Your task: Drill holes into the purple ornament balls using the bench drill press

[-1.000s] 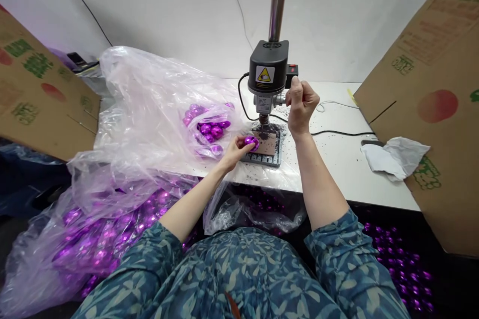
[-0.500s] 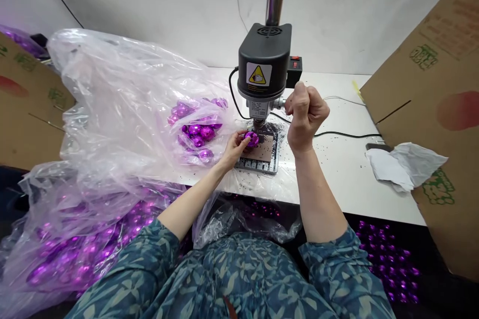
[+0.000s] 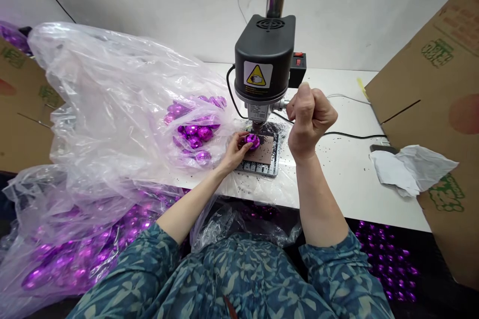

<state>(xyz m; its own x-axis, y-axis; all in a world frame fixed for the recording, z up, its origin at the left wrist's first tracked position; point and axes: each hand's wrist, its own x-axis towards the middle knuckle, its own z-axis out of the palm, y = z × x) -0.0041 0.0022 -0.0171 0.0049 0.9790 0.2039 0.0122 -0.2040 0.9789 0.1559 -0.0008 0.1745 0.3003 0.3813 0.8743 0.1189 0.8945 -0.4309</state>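
My left hand (image 3: 236,152) pinches a shiny purple mirror-ball ornament (image 3: 252,141) between thumb and fingers. The ornament sits under the chuck of a black drill press (image 3: 264,60), over a brown board (image 3: 259,153) on the machine's metal base (image 3: 258,168). On the machine's right side, my right hand (image 3: 309,119) is closed in a fist around the feed handle (image 3: 281,104), whose grip end is hidden by the fingers. Dark shavings lie around the base.
Left of the machine, a clear plastic bag (image 3: 112,94) spreads over the white table (image 3: 344,174) with several purple balls (image 3: 194,132) inside. More balls fill a bag (image 3: 86,249) below. Cardboard boxes (image 3: 422,94) flank the table. Crumpled white paper (image 3: 400,169) lies at right.
The view has shifted slightly closer to the drill press. The ornament appears turned a little in my left hand. My right hand keeps its closed grip at the handle.
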